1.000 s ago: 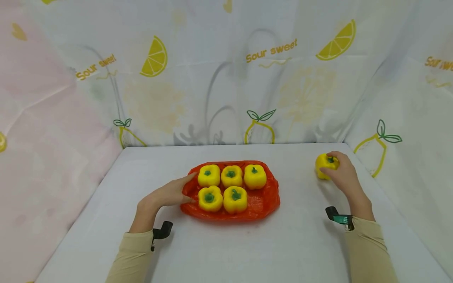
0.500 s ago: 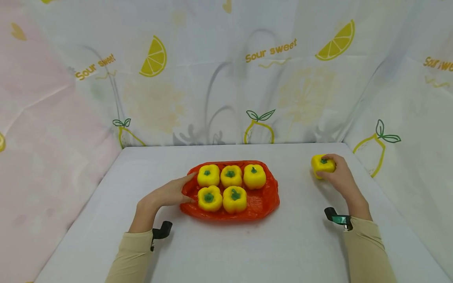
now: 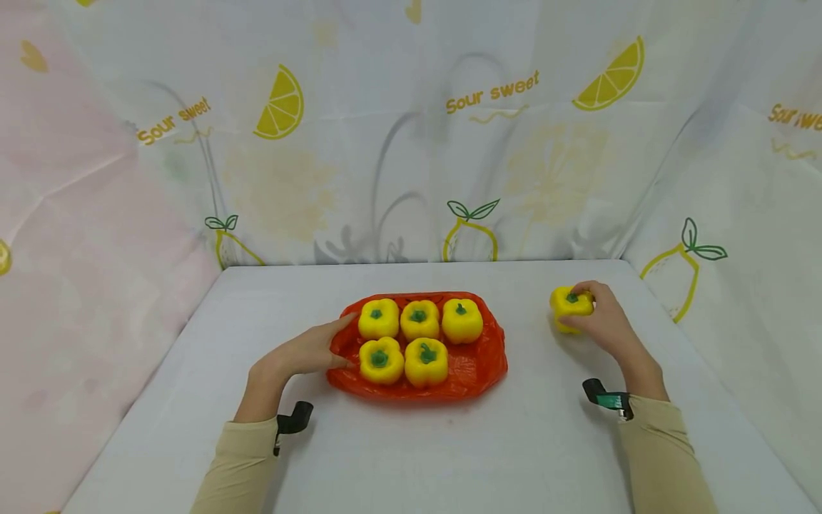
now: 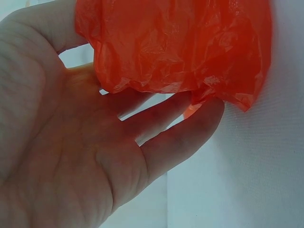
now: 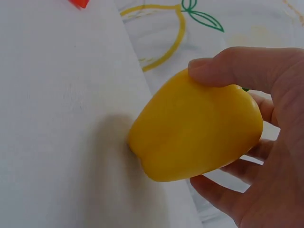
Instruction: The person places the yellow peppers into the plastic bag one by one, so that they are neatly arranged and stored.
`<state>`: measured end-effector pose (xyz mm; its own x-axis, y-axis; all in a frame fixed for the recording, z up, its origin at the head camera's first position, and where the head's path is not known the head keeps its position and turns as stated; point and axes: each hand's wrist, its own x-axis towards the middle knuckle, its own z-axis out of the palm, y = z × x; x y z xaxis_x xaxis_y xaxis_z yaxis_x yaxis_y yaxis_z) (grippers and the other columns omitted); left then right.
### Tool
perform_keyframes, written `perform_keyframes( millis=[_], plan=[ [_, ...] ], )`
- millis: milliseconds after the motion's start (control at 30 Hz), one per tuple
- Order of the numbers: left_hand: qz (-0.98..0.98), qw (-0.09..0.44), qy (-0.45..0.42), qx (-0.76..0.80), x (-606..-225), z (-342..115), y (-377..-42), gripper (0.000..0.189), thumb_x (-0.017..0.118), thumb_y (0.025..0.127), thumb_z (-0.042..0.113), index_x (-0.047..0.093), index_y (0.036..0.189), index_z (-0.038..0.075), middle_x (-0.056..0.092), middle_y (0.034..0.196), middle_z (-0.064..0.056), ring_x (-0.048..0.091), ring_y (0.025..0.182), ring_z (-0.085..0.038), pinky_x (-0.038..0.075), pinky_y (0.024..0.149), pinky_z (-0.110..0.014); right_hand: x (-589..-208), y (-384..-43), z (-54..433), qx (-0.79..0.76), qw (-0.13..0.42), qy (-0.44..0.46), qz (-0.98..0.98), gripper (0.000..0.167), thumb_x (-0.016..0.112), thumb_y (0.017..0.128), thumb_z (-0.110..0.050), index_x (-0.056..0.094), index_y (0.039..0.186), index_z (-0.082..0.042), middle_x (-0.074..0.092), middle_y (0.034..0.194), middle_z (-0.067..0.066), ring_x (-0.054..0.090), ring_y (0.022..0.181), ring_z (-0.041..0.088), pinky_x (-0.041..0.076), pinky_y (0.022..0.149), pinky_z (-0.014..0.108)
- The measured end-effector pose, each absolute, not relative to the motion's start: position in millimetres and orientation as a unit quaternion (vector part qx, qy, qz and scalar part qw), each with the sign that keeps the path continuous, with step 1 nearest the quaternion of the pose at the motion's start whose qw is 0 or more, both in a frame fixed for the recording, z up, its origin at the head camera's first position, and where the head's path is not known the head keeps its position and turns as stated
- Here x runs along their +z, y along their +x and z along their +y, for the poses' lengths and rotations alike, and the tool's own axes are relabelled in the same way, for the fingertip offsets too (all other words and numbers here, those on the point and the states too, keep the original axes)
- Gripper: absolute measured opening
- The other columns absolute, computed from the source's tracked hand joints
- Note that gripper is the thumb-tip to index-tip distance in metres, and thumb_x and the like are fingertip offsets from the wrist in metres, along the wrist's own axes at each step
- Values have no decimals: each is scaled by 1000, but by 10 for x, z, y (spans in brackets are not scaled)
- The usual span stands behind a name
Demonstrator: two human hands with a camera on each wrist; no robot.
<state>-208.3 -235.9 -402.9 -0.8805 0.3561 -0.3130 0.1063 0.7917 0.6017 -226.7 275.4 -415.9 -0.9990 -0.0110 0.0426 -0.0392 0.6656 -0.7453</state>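
Observation:
In the head view, my right hand (image 3: 607, 320) holds a yellow bell pepper (image 3: 564, 305) by its stem end, on the right side of the table. In the right wrist view, the pepper (image 5: 194, 128) sits between thumb and fingers, tilted, its shadow falling on the white cloth. My left hand (image 3: 307, 350) touches the left end of a red plastic bag (image 3: 472, 368), thumb and fingers spread apart. The left wrist view shows the fingers (image 4: 185, 135) against the crinkled bag (image 4: 166, 47), some fingertips hidden by it. Several yellow bell peppers (image 3: 420, 320) with green stems stand on the bag in two rows.
A white cloth (image 3: 411, 457) covers the table. Bare red plastic shows at the front right of the bag. Behind the table hangs a curtain (image 3: 385, 178) printed with lemons, and more hanging cloth (image 3: 96, 250) closes off the sides.
My right hand has carried its bell pepper leftward and a little nearer, toward the red bag. The left hand and the peppers on the bag stay where they were.

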Motion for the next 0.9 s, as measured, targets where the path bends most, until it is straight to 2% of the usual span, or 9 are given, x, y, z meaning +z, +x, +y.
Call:
perform_keyframes(
  millis=[367, 567, 767, 900],
  plan=[
    [922, 210, 125, 300, -4016, -2364, -2070, 87, 72, 88, 24, 23, 159, 17, 35, 160, -13, 35, 145, -37, 35, 115, -61, -3984, -2211, 2389, 408, 36, 80, -909, 65, 73, 85, -17, 32, 132, 3, 34, 137, 26, 42, 115, 38, 45, 96, 47],
    [923, 208, 124, 298, -4039, -2370, -2073, 87, 72, 88, 24, 23, 159, 18, 35, 160, -13, 35, 145, -37, 36, 114, -61, -3846, -2144, 2179, 405, 18, 112, -907, 67, 72, 82, -14, 30, 133, 1, 36, 134, 23, 44, 112, 34, 47, 92, 42],
    [924, 204, 129, 297, -4051, -2375, -2079, 87, 72, 88, 24, 23, 159, 18, 36, 160, -13, 35, 145, -37, 36, 114, -61, -3775, -2056, 1947, 385, -24, 145, -911, 74, 73, 78, -15, 32, 139, -9, 40, 133, 16, 46, 110, 29, 51, 83, 33],
    [924, 204, 128, 298, -4050, -2373, -2086, 87, 72, 88, 24, 23, 159, 18, 36, 160, -12, 35, 146, -35, 35, 115, -60, -3748, -1997, 1809, 354, -42, 181, -917, 76, 73, 76, -19, 40, 144, -19, 43, 131, 9, 47, 111, 25, 50, 82, 33]
  ],
)
